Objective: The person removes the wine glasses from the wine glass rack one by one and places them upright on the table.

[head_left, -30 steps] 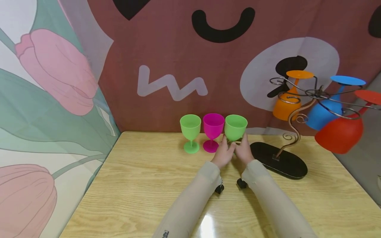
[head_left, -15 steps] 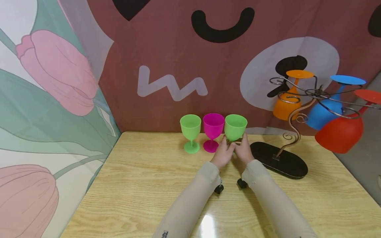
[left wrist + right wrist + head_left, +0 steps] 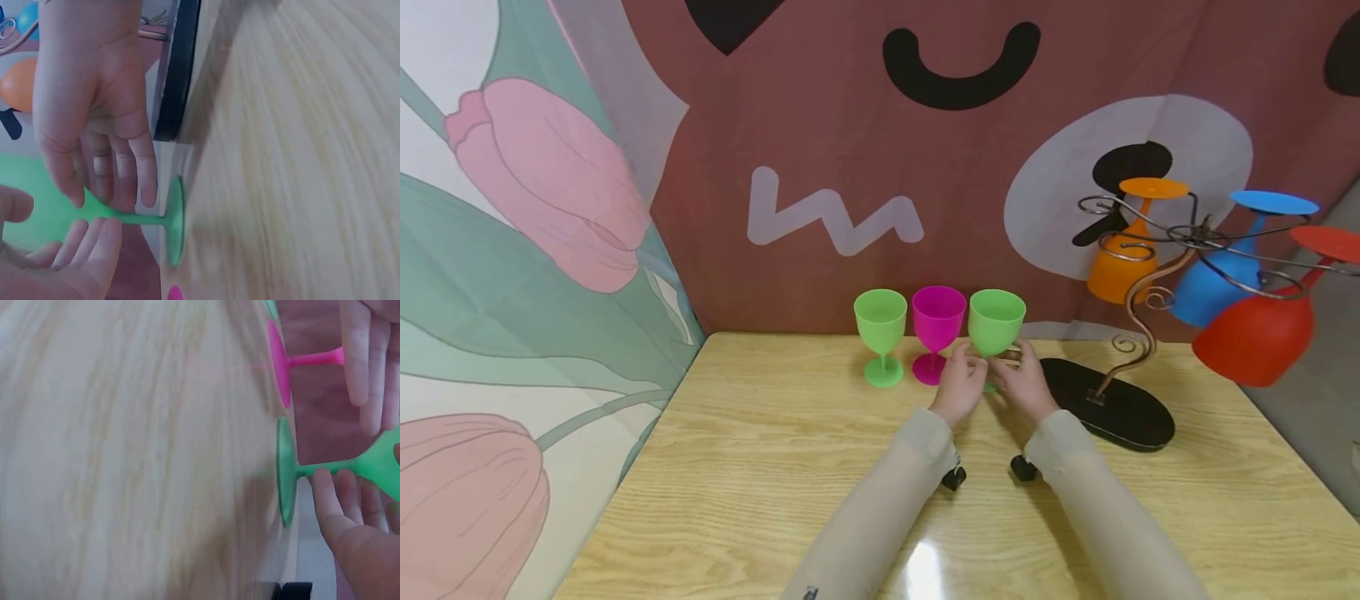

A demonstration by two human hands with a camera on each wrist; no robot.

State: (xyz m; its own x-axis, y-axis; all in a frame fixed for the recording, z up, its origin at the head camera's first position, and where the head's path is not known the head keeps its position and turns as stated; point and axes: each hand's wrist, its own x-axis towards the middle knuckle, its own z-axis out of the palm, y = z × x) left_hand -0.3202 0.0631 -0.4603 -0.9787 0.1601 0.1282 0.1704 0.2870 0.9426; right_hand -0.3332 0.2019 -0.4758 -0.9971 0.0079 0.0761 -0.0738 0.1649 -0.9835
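Observation:
A green plastic goblet (image 3: 997, 321) stands upright at the right end of a row, its round foot (image 3: 175, 220) on the table. On its left side is my left hand (image 3: 961, 385), fingers nearly straight beside the bowl and stem. My right hand (image 3: 1024, 385) is on the other side, its fingers loosely bent; in the right wrist view, its fingertips (image 3: 322, 481) are at the stem, and whether they touch cannot be told. Neither hand wraps round the goblet. Left of it stand a magenta goblet (image 3: 938, 317) and another green goblet (image 3: 881, 321).
A curly metal rack (image 3: 1138, 321) with a black oval base (image 3: 1112, 421) stands close to the right hand. Upside down on it hang an orange goblet (image 3: 1122, 267), a blue goblet (image 3: 1217, 287) and a red goblet (image 3: 1255, 342). A printed cloth (image 3: 820, 283) hangs behind the wooden table (image 3: 760, 467).
Both hands have loosened from round the right green goblet. The right hand has drawn a little to the right, and the goblet sits slightly further right.

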